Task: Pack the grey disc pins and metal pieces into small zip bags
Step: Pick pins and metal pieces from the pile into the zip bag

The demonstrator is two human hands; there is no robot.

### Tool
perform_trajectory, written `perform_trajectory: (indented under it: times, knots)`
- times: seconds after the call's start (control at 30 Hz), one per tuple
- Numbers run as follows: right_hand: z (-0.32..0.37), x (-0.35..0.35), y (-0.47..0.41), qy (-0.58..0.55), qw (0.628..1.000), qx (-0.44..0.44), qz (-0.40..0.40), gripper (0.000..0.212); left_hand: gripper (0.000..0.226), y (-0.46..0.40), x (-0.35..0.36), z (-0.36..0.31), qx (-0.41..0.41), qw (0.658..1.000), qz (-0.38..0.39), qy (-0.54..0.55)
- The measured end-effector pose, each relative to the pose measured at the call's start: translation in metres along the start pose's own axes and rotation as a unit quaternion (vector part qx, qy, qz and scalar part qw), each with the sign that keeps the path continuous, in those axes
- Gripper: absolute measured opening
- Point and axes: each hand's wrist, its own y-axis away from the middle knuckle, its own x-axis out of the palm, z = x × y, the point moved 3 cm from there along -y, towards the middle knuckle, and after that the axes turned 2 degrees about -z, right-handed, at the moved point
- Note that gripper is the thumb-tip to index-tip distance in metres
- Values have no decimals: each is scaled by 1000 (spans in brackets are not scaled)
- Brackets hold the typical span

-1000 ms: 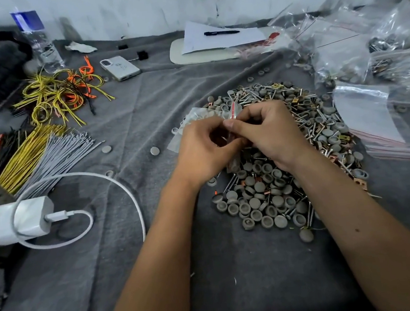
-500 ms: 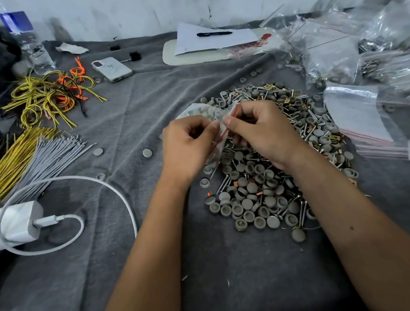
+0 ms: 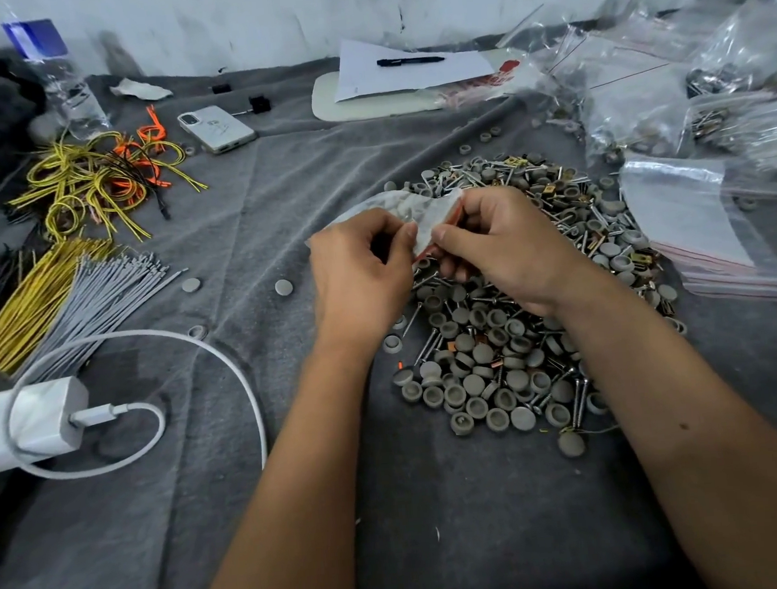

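Hands (image 3: 426,263) pinch crinkled clear zip bag (image 3: 410,216)

Looks like a makeshift home packing bench, not a factory: grey blanket (image 3: 255,514) as work surface, bare white wall (image 3: 263,20) at 12. Wire bundles (image 3: 52,293) at 9, zip bags (image 3: 698,242) at 3, phone (image 3: 216,129), charger (image 3: 45,421), water bottle (image 3: 58,78).
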Motion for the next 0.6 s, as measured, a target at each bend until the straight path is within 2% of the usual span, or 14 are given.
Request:
perform_trajectory:
  times: [0.13, 0.23, 0.3, 0.6]
  knots:
    - [1, 1, 0, -14, 1000, 11, -17, 9, 21, 1, -1, -6, 24, 999, -20, -34]
    - [0, 0, 2, 18, 999, -4, -48, 10, 22, 2, 3, -5, -10, 998, 54, 18]
    - [1, 0, 2, 30, 998, -21, -57, 14, 21, 4, 7, -6, 14, 995, 93, 23]
    - [8, 7, 8, 63, 998, -19, 10, 26, 27, 6, 10, -2, 10, 994, 96, 40]
